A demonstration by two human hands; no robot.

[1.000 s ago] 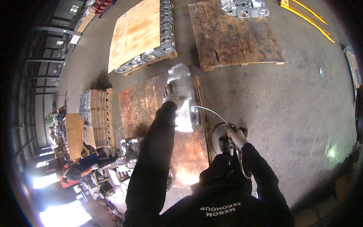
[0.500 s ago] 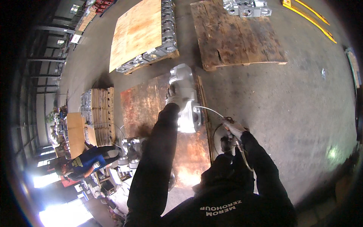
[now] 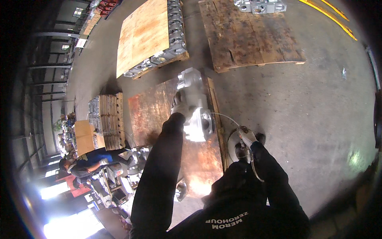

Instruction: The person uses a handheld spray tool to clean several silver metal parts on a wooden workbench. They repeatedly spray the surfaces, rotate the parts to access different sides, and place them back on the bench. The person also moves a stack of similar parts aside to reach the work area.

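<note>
A silvery machined metal casting (image 3: pixel 197 126) with round bores lies on the brown board-topped pallet (image 3: pixel 149 109) before me; glare washes out its middle. My gloved left hand (image 3: pixel 180 106) is closed against the casting's left side, its fingers partly hidden. Lower right, my gloved right hand (image 3: pixel 247 136) is closed round an air blow gun, its body mostly covered by the hand. From it a thin curved tube (image 3: pixel 226 116) reaches to the casting's right side. A pale hose (image 3: pixel 254 169) hangs below the right hand.
A sheet-covered pallet of castings (image 3: pixel 145 32) stands far left of centre, a wooden pallet (image 3: pixel 254 40) with castings far right. Yellow forks (image 3: pixel 334 18) lie beyond. Left are stacked boards (image 3: pixel 111 119) and a co-worker (image 3: pixel 89 165) beside more metal parts.
My left hand has shifted slightly left and down along the casting. My right hand is slightly lower, with the tube still at the casting. The co-worker has changed posture.
</note>
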